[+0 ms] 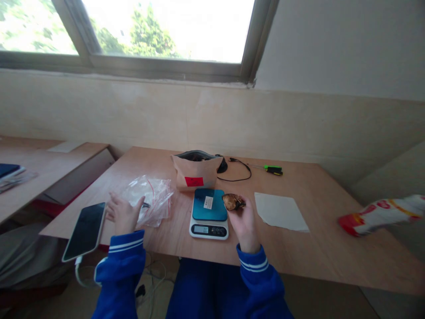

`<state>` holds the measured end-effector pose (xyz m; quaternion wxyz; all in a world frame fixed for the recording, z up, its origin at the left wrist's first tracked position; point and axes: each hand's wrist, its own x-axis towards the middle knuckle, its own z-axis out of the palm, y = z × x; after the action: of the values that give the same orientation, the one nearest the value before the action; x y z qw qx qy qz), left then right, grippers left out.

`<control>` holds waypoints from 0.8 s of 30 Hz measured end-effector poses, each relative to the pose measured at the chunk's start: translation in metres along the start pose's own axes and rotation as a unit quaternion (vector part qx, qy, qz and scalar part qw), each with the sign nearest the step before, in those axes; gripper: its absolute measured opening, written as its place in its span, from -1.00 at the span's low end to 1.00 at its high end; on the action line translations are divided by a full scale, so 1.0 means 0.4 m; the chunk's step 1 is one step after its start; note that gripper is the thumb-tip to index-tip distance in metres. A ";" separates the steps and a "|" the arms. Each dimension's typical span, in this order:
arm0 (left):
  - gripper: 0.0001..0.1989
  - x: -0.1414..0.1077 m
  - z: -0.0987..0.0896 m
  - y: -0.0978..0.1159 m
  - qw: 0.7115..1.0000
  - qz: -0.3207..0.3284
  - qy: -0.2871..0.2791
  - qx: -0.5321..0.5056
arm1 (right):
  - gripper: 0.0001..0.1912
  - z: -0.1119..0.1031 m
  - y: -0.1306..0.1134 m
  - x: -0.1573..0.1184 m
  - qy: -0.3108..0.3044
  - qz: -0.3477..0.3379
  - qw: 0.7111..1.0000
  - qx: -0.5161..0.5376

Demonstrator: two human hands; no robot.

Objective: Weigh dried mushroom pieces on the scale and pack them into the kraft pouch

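My right hand (244, 223) holds a brown, dried-looking piece (233, 202) just right of the kitchen scale. The scale (209, 232) has a blue top with a white label on it and a lit display. My left hand (124, 212) has its fingers spread, between the phone and a pile of clear plastic bags (154, 199); nothing is in it. Behind the scale stands an open brown paper pouch (186, 171) with a red label; its contents are mostly hidden.
A phone (84, 230) with a white cable lies at the left edge. A paper sheet (280, 212) and a red-and-white bottle (381, 215) are on the right. Behind lie a black cable (244, 178) and a green-and-black screwdriver (272, 169).
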<state>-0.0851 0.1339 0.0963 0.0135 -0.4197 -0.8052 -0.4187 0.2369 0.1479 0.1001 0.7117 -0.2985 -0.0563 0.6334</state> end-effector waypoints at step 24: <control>-0.71 -0.061 0.144 0.377 0.878 0.352 -0.092 -0.309 | -0.94 0.455 0.022 0.178 -0.371 -0.352 0.758 -0.405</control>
<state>0.0532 0.2021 0.1497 -0.0447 -0.6952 -0.4311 -0.5735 0.1593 0.2791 0.2228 0.6203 -0.2594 -0.6686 0.3175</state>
